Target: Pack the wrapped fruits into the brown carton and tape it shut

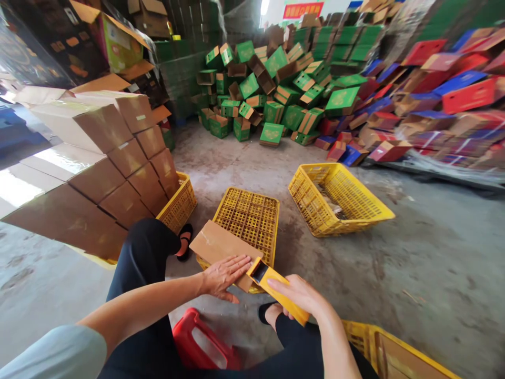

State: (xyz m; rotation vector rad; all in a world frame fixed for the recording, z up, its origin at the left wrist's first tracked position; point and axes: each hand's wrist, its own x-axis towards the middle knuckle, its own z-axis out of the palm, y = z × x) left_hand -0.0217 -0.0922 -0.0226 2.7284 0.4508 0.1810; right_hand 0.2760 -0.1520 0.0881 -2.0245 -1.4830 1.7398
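A closed brown cardboard box [221, 242] lies across an upturned yellow crate [246, 210] in front of me. My left hand [226, 273] rests flat on the box near its right end, fingers stretched out and holding nothing. In my right hand [298, 295] is a long yellow tool [282, 289] with a dark opening at its front, which looks like a tape dispenser. Its front end meets the right end of the box, close to my left fingertips. A shiny strip shows on the box's upper surface.
Stacked brown boxes [114, 168] stand at the left, by a yellow crate [179, 202]. Another yellow crate [335, 202] with scraps inside is at the right. A red plastic stool [197, 337] is below me. Green cartons [272, 131] and red and blue cartons [469, 95] are piled behind.
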